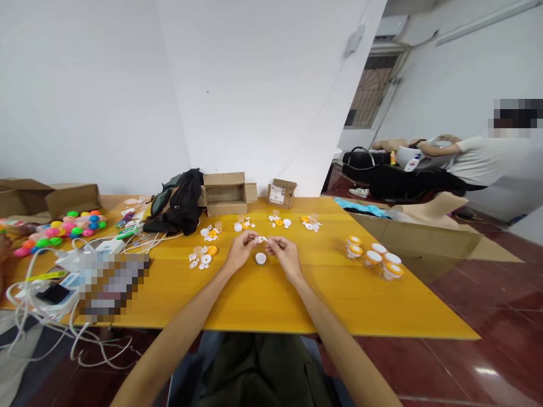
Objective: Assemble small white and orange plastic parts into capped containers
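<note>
Over the yellow table [237, 294], my left hand [241, 249] and my right hand [286, 254] meet with closed fingers on a small white openwork plastic piece [259, 239]. Each hand pinches it from its own side. Just below the hands stands a small round white container [260, 258]. Left of my left hand lies a group of white plastic parts [206, 259] with an orange ring [211, 250] and a clear cup [198, 251]. Similar groups of parts [280, 222] are spread farther back.
Several jars with orange and white lids [373, 258] stand at the right. Open cardboard boxes [224, 195], a black bag [182, 203], colourful balls [55, 232] and tangled white cables [29, 299] occupy the back and left. A person [487, 152] sits at the far right.
</note>
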The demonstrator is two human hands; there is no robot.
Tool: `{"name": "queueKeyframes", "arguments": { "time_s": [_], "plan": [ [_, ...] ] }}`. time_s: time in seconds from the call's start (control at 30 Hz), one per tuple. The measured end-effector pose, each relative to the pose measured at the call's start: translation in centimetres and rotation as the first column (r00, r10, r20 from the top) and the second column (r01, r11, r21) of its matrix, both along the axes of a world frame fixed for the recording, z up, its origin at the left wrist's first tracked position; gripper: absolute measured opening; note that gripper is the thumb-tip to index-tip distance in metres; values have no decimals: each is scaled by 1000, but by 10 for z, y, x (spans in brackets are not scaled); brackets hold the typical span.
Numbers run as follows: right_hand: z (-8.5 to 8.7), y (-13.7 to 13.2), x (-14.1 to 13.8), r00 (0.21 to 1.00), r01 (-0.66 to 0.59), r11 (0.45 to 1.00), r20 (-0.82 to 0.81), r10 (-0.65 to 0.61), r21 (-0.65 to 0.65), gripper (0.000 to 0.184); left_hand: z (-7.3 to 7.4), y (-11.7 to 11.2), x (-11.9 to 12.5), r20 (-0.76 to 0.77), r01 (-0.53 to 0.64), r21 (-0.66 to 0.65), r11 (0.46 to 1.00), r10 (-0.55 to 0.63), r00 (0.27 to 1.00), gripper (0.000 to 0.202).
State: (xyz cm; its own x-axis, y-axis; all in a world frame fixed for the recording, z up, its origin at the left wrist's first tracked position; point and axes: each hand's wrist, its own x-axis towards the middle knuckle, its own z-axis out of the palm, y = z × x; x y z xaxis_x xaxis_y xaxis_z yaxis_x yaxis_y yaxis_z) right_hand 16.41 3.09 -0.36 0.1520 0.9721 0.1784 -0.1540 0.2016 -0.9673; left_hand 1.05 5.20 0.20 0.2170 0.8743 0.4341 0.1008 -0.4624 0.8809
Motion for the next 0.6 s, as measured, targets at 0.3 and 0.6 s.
{"name": "queueKeyframes", "arguments": {
  "time_s": [0.3, 0.6],
  "plan": [
    [1, -1, -1, 992, -122, 992, -24, 123, 34, 38, -1, -4, 5, 18, -2, -6, 1000, 2, 1000, 12],
    [1, 0, -2, 990, -137, 990, -1, 138, 44, 37, 1, -7, 3, -41, -46, 67, 997, 49, 998, 10]
  ]
}}
